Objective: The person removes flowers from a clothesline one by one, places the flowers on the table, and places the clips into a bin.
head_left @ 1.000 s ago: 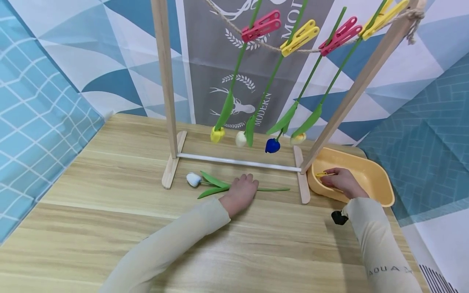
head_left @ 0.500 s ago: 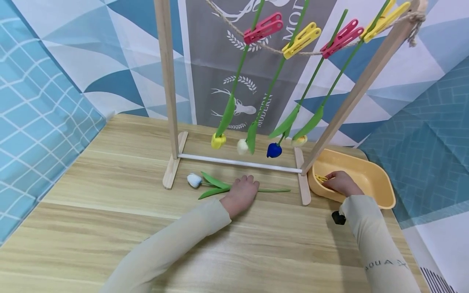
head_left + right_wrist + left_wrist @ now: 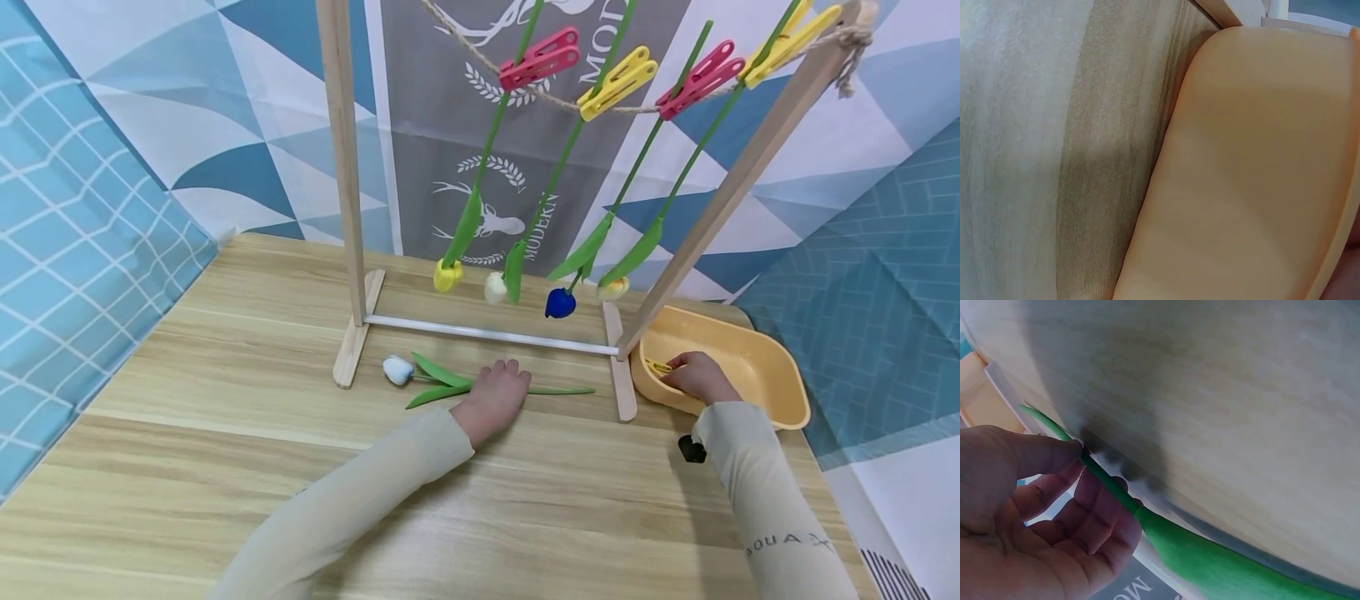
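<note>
On the table lies an artificial tulip with a pale blue-white bloom. My left hand pinches its stem between thumb and fingers; in the left wrist view the green stem runs across the fingertips. My right hand reaches into the orange plastic basin, its fingers on a yellow clothespin near the left wall. In the right wrist view the basin's outer wall hides most of that hand.
A wooden frame carries a twine line. Several tulips hang head down from it, held by pink clothespins and yellow clothespins. A white crossbar joins the frame's feet, and the basin stands beside the right foot.
My right hand and the yellow clothespin have shifted slightly lower within the basin. My left hand stays on the tulip stem. The hanging tulips sway a little.
</note>
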`<state>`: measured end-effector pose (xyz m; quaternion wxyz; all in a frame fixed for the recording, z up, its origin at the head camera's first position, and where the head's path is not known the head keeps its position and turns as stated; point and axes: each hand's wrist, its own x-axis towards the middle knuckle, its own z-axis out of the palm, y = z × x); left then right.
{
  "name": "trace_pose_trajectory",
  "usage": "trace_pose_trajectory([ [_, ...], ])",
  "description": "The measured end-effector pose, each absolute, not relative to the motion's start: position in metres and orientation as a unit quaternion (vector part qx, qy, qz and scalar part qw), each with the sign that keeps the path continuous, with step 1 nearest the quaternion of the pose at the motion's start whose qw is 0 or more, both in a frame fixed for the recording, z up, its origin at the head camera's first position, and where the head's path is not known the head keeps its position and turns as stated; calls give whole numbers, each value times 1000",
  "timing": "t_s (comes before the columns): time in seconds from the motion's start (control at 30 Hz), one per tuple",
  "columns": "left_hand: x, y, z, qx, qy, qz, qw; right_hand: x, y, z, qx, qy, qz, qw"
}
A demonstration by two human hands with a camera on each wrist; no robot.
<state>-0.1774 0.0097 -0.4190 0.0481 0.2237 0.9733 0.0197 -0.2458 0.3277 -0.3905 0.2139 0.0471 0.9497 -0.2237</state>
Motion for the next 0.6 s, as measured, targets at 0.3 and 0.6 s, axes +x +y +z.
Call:
trace_pose_trajectory([
  [0.3, -177, 9, -419, 224, 973, 19, 45, -244, 326, -390, 49, 951, -219, 214],
  [0.6, -180, 5, -418, 225, 973, 18, 49, -242, 322, -385, 56, 948, -230, 213],
])
